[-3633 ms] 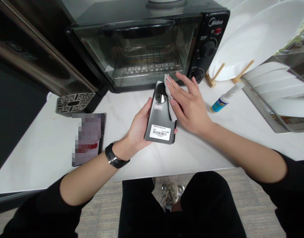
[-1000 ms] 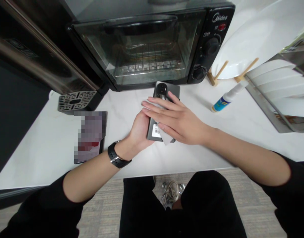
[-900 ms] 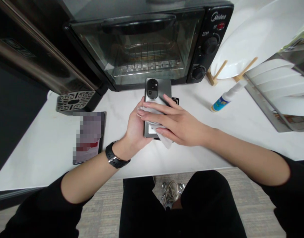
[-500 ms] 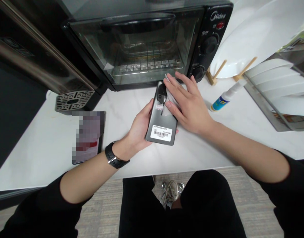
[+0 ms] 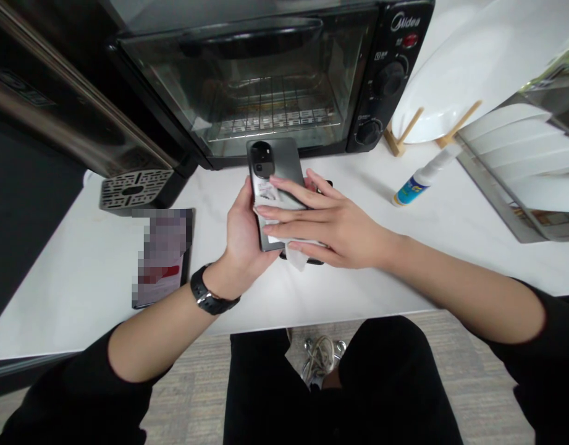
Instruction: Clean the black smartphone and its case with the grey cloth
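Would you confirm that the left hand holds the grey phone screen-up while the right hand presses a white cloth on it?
Not screen-up: the head view shows the left hand holding the grey phone back-up; the right hand presses the white cloth on it.

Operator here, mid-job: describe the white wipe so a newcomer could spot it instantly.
Start at the black Midea toaster oven on the white counter. Just in front of it, a grey phone sits in the left hand. The wipe is the thin white sheet pressed on the phone's back under the right hand, one corner hanging below that hand.
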A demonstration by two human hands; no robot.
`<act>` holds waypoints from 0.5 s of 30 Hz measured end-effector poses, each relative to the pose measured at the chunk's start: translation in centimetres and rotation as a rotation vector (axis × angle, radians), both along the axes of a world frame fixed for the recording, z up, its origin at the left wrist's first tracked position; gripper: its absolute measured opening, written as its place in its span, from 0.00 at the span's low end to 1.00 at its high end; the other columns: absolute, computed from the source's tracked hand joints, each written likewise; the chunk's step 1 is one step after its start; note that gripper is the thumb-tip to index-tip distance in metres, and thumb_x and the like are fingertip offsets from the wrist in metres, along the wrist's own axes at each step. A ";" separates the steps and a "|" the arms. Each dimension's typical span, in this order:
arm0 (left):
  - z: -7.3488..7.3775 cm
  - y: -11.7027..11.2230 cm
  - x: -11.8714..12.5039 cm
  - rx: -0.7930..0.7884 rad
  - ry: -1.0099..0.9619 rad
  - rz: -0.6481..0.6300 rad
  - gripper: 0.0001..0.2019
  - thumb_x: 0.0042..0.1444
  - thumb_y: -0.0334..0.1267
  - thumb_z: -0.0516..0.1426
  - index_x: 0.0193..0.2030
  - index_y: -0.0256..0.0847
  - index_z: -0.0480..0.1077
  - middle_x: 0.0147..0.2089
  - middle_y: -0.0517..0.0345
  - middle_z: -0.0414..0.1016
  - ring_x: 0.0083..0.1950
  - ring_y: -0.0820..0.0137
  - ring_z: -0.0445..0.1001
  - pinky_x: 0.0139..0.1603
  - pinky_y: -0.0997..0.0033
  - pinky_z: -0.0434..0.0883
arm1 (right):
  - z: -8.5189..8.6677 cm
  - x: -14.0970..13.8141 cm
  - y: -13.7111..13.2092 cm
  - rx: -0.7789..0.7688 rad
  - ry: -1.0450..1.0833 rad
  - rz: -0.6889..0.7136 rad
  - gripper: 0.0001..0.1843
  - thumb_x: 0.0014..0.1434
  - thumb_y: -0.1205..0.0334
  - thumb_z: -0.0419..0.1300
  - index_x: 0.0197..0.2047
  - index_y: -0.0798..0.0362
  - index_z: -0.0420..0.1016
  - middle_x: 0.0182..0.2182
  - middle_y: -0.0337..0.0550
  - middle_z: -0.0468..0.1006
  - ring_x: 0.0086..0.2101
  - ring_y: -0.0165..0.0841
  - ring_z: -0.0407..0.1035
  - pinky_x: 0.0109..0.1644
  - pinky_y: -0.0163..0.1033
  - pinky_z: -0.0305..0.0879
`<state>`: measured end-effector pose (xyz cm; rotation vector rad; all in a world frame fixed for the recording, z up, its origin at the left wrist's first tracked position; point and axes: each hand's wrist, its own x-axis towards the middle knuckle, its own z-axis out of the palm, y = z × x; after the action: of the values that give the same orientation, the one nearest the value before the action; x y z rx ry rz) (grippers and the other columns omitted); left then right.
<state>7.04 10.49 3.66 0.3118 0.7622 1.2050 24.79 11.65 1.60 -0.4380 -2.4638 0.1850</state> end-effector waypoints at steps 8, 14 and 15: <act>0.0 -0.7 0.8 -0.065 0.031 -0.206 0.23 0.77 0.49 0.46 0.47 0.41 0.78 0.37 0.57 0.86 0.42 0.62 0.87 0.54 0.56 0.82 | -0.3 0.9 1.5 -0.093 -0.011 -0.496 0.31 0.76 0.52 0.47 0.78 0.49 0.58 0.78 0.45 0.58 0.79 0.51 0.39 0.80 0.73 0.35; -0.2 -1.4 0.6 -0.087 0.032 -0.418 0.24 0.76 0.53 0.45 0.49 0.41 0.77 0.37 0.54 0.87 0.36 0.60 0.86 0.44 0.55 0.84 | 0.1 0.5 1.1 -0.156 0.081 -0.450 0.29 0.76 0.53 0.46 0.74 0.56 0.56 0.78 0.54 0.55 0.79 0.46 0.41 0.81 0.67 0.39; -0.3 -1.4 0.5 -0.084 0.029 -0.408 0.24 0.76 0.53 0.45 0.50 0.41 0.77 0.37 0.55 0.87 0.36 0.60 0.86 0.44 0.55 0.84 | 0.2 0.4 0.9 -0.153 0.081 -0.416 0.27 0.76 0.53 0.46 0.72 0.55 0.59 0.78 0.53 0.56 0.79 0.45 0.41 0.81 0.67 0.39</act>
<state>7.54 9.14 3.37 0.3944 0.7296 0.7843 25.22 12.57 1.82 -0.9756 -2.2294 0.2126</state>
